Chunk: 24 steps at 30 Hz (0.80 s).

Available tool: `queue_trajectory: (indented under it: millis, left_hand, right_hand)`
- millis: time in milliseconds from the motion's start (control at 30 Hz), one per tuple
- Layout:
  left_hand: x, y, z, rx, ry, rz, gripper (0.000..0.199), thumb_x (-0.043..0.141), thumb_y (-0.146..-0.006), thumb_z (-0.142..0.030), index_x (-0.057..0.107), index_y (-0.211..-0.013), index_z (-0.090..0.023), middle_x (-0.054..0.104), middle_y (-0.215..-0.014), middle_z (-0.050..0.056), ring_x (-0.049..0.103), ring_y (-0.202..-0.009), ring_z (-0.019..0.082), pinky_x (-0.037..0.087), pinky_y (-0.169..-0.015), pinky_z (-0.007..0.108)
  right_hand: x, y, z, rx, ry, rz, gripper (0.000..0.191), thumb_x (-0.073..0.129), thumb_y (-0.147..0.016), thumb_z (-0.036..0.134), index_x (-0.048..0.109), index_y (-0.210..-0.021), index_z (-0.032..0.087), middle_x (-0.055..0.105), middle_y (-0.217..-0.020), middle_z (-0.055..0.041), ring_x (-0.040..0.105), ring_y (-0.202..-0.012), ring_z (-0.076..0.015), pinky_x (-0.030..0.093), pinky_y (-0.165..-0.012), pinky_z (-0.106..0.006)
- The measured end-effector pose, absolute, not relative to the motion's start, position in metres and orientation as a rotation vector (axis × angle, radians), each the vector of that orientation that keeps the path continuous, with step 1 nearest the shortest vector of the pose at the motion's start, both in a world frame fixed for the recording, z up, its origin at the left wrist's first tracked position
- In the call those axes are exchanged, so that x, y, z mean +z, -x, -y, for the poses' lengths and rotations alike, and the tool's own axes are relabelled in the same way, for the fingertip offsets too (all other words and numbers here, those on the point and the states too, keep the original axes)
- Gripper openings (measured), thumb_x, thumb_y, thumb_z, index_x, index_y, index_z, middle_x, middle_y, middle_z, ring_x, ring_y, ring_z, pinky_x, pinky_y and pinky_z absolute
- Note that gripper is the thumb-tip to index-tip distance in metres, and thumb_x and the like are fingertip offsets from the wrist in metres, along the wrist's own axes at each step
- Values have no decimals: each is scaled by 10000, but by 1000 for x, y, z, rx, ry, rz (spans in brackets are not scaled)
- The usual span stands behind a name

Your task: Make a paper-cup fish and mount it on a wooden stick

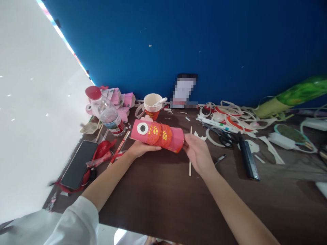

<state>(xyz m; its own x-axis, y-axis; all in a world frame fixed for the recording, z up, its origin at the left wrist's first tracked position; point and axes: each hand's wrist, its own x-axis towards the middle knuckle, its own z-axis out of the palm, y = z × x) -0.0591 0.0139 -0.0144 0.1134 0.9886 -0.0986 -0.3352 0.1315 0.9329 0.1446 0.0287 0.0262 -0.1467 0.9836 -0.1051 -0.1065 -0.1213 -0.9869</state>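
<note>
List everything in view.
paper craft tube: one, pink-red, centre
water bottle: one, clear, red-capped, left
paper crafts: several, pink, behind bottle
paper cups: one stack, red-white, rear centre
smartphones: two, black, left and rear
long stick: one, pale, centre
scissors: one, black, right
paper strips: many, white and red, right
long object: one, green, rear right, unclear
adapter: at least one, white, far right
table: one, dark brown, beneath
wall: one, blue, behind
left hand: one, bare, under tube
right hand: one, bare, at tube's right end
</note>
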Motion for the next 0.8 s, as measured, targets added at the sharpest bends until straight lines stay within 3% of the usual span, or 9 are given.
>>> queue_trajectory:
  millis: [67, 167, 300, 400, 533, 667, 800]
  left_hand:
    - [-9, 59, -13, 1190, -1019, -967, 796, 878, -475, -202, 536, -1192, -245, 589, -1194, 60, 542, -1168, 290, 406, -1045, 537]
    - [0, 59, -13, 1280, -1278, -969, 806, 868, -480, -153, 518, -1190, -309, 532, -1248, 30, 501, -1210, 282, 390, -1063, 551]
    - [1, 59, -16, 1177, -1341, -934, 708, 847, -531, -200, 552, -1170, -278, 571, -1198, 54, 554, -1137, 317, 430, -1004, 584]
    - [-3, 64, -18, 1090, -1285, -854, 784, 847, -534, -232, 521, -1247, -257, 567, -1244, 79, 523, -1198, 351, 384, -1049, 571]
    - [-4, 70, -19, 917, -936, -474, 819, 801, -571, -356, 444, -1308, -315, 477, -1378, 84, 464, -1274, 358, 428, -995, 587]
    - [0, 66, -20, 1037, -855, -549, 808, 795, -591, -297, 424, -1307, -347, 367, -1477, 71, 435, -1298, 339, 495, -936, 499]
    - [0, 56, -19, 1130, -1024, -792, 652, 815, -614, -246, 535, -1203, -240, 492, -1383, 104, 509, -1227, 277, 491, -940, 364]
  right_hand:
    - [32, -142, -29, 1688, 1055, 1130, 380, 715, -681, 518, 657, -866, 191, 713, -968, -105, 647, -1010, -289, 522, -888, -472]
    - [37, -136, -26, 1751, 1007, 1112, 456, 793, -606, 468, 680, -953, 194, 724, -1034, -102, 648, -1045, -298, 508, -939, -473]
    - [37, -135, -23, 1642, 1075, 1084, 512, 845, -556, 382, 673, -996, 185, 718, -1080, -106, 657, -1036, -301, 511, -956, -471]
    - [33, -142, -26, 1510, 1141, 1069, 502, 862, -528, 344, 676, -964, 181, 734, -1021, -89, 680, -971, -288, 524, -934, -471]
    - [26, -159, -32, 1312, 1189, 1092, 470, 857, -535, 331, 677, -944, 185, 734, -1009, -74, 685, -951, -273, 527, -927, -468]
    - [15, -172, -32, 1194, 1236, 1176, 459, 852, -546, 336, 680, -945, 186, 736, -987, -73, 689, -923, -276, 548, -881, -467]
    - [13, -172, -28, 1251, 1248, 1248, 430, 827, -587, 360, 687, -953, 184, 735, -990, -81, 691, -920, -279, 555, -866, -455]
